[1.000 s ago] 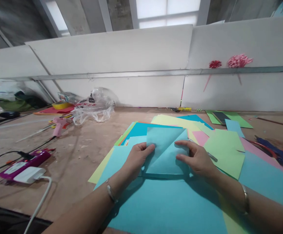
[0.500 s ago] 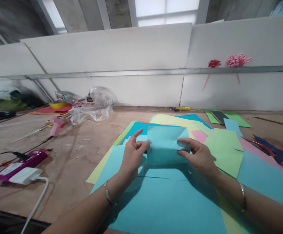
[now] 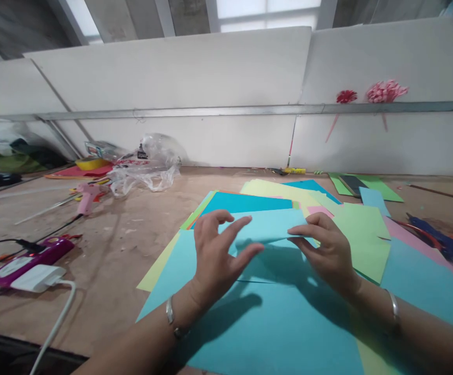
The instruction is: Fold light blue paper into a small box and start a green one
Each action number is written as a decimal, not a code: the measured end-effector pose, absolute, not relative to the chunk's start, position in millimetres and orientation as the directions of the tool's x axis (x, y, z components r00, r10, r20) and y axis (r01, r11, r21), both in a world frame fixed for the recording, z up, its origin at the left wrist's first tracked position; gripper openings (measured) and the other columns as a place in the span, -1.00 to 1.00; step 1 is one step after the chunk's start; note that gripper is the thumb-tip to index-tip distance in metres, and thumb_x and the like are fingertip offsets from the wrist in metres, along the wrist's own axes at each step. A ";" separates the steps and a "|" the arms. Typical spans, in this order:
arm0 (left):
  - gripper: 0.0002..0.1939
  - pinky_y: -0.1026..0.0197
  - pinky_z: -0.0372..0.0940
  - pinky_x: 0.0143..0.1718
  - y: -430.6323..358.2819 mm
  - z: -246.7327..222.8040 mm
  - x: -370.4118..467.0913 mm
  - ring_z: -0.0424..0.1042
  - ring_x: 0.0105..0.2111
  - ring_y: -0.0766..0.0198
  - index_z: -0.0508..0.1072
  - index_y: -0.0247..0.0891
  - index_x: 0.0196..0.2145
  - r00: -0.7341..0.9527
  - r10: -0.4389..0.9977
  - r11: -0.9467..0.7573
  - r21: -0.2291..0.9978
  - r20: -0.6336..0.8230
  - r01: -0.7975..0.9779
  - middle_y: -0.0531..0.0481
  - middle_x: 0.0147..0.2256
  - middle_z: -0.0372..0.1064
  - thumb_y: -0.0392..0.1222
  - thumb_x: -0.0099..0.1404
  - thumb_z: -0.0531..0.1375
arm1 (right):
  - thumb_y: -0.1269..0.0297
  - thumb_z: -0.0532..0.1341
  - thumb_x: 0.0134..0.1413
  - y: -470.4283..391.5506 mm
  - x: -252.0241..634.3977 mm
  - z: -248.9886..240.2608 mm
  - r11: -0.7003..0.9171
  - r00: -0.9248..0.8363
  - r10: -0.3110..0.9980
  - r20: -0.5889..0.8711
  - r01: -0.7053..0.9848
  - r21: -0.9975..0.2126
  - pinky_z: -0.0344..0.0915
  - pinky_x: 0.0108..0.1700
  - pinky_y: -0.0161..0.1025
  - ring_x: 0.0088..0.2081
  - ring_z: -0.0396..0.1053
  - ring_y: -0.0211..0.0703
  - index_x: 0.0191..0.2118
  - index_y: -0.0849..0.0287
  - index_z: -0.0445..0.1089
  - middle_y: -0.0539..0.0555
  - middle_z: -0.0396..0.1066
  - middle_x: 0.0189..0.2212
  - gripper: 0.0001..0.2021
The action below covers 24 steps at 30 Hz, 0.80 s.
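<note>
A small light-blue sheet of paper (image 3: 269, 225) hangs above the larger blue sheet (image 3: 273, 333), tilted away from me. My right hand (image 3: 326, 247) pinches its right edge between thumb and fingers. Near the sheet's left side, my left hand (image 3: 221, 247) has its thumb and forefinger spread apart; the fingers partly cover that end of the paper. Whether any left fingertip touches it I cannot tell. Under both hands lies the large blue sheet, with a dark slit near its middle.
Green paper (image 3: 367, 234) and other coloured sheets spread right and behind. Blue-handled pliers (image 3: 441, 237) lie far right. On the left are a pink glue gun (image 3: 89, 197), a purple power strip (image 3: 27, 260) with a white charger (image 3: 39, 277), and a clear plastic bag (image 3: 158, 161).
My left hand has let go of the small sheet's left edge and opened, moving slightly right. The sheet has tipped from facing me to lying flatter, still in my right hand.
</note>
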State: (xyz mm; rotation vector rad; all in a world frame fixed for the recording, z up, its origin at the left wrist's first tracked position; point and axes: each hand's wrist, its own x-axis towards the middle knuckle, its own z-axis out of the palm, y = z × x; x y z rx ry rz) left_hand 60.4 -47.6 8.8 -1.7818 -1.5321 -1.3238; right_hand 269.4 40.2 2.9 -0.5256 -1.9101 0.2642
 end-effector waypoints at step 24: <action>-0.46 0.22 0.30 -0.36 -40.8 6.6 65.4 0.41 -0.39 0.21 0.52 -0.34 -0.23 -0.205 0.978 -0.046 0.994 0.026 -0.095 -0.13 -0.35 0.49 0.17 0.01 0.40 | 0.20 0.05 0.22 29.1 262.1 7.8 0.606 -0.634 0.711 0.304 0.333 -0.723 0.17 -0.44 -0.28 -0.49 0.23 -0.23 -0.45 0.14 0.32 -0.03 0.28 -0.56 -0.75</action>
